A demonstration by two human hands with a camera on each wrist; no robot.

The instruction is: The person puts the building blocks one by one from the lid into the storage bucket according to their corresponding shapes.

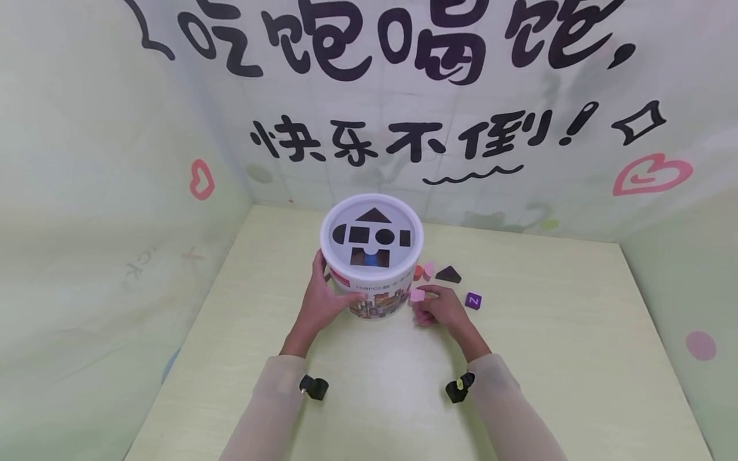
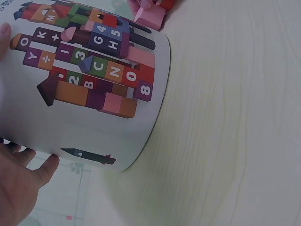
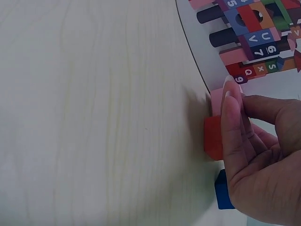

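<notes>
A white lidded bucket [image 1: 375, 291] with shape-cut holes stands upright on the table. My left hand [image 1: 324, 298] holds its left side, thumb across the front and fingers round the far side. My right hand [image 1: 441, 306] is by the bucket's right lower side, pinching a small pink block [image 1: 418, 295] at its fingertips. In the right wrist view, a red block [image 3: 213, 139] and a blue block [image 3: 223, 190] show partly behind that hand; whether it touches them I cannot tell. Something blue [image 1: 371, 259] is visible through the lid's bottom hole.
Beyond the right hand lie a dark triangular block [image 1: 448, 274], a pink piece [image 1: 428, 269] and a round red-orange piece [image 1: 418, 273]. A purple block [image 1: 474, 301] marked with a letter sits to the right. A printed curtain [image 1: 507, 198] hangs behind the pale table [image 1: 553, 358].
</notes>
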